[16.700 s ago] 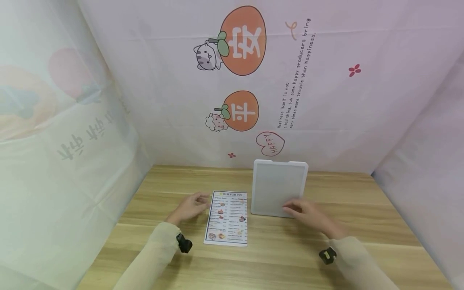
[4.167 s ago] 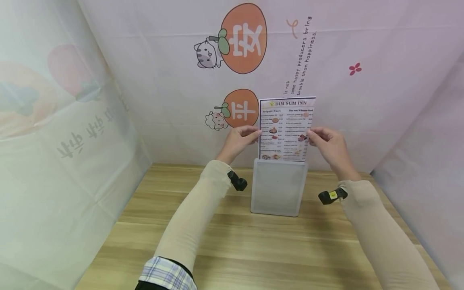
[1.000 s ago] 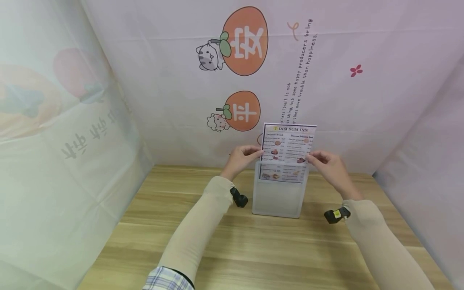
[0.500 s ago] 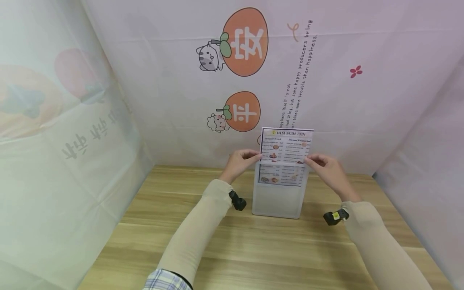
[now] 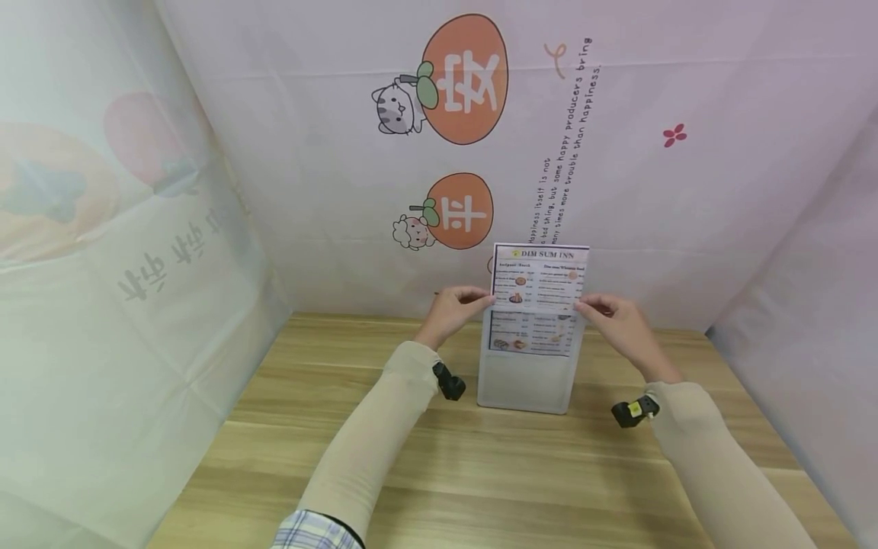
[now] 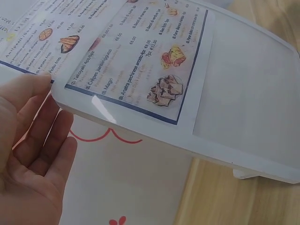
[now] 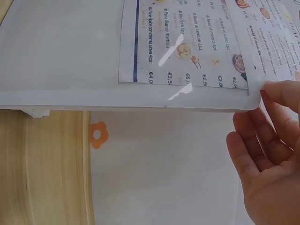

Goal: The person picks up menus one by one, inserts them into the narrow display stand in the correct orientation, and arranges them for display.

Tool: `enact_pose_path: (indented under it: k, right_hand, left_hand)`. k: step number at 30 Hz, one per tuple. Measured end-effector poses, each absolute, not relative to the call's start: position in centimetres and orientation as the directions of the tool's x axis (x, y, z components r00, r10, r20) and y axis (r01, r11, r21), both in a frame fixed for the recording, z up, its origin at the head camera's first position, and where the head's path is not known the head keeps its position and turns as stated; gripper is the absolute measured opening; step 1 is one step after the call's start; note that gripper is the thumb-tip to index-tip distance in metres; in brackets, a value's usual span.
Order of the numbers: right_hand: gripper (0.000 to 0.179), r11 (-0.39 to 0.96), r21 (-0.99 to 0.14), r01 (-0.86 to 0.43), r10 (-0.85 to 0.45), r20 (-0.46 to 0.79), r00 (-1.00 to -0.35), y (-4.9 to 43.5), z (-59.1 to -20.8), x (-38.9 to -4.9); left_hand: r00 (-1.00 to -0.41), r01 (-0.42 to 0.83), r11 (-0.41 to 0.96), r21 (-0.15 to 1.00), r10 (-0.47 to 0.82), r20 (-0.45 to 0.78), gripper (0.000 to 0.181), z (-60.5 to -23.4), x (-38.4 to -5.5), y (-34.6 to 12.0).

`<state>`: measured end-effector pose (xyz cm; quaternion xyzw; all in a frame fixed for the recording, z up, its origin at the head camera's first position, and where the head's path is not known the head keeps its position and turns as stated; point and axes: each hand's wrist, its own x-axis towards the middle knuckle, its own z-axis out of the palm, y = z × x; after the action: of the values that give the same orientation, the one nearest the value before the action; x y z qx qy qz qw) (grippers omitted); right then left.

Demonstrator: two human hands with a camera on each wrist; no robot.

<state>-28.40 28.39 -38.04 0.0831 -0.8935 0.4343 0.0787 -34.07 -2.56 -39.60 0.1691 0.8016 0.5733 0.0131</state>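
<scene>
A printed dim sum menu sheet (image 5: 538, 278) is partly inside a white upright display frame (image 5: 525, 381). Its lower part shows behind the clear front, while the upper part sticks out above the top edge. My left hand (image 5: 453, 311) pinches the menu's left edge between thumb and forefinger, right at the frame's top corner. At the opposite corner my right hand (image 5: 623, 328) pinches the right edge. In the left wrist view the menu's bottom border (image 6: 183, 93) lies inside the frame, with bare panel below it. The right wrist view shows my remaining fingers (image 7: 248, 154) behind the frame.
The frame stands on a wood-grain table (image 5: 521, 473), close to a printed white cloth backdrop (image 5: 329, 191). Another cloth wall (image 5: 137, 343) rises on the left, and one (image 5: 809, 290) on the right. A small foot (image 7: 37, 113) shows behind the frame.
The menu lay on the table at first, then was held above the frame. Both hands have since lowered it partway into the frame, slightly further over the last second.
</scene>
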Motion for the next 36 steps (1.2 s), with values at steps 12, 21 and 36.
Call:
enact_pose_path:
  k: [12,21,36]
  right_hand:
    - [0.054,0.596,-0.768,-0.235,-0.104,0.216,-0.971,28.1,-38.0,-28.2]
    - [0.054,0.568,-0.795,-0.212,-0.092,0.195,-0.977,28.3,-38.0,-28.3]
    - [0.059,0.578,-0.792,-0.197,-0.086,0.182,-0.980,28.4,-37.7,-28.1]
  left_hand:
    - [-0.942,0.250,0.277,0.928,0.289,0.168,0.024,-39.7,-34.3,-2.6]
    - [-0.938,0.275,0.280,0.920,0.288,0.192,0.023,-38.3,-34.4,-2.4]
    - [-0.938,0.286,0.311,0.906,0.284,0.198,0.029,-37.7,-34.4,-2.1]
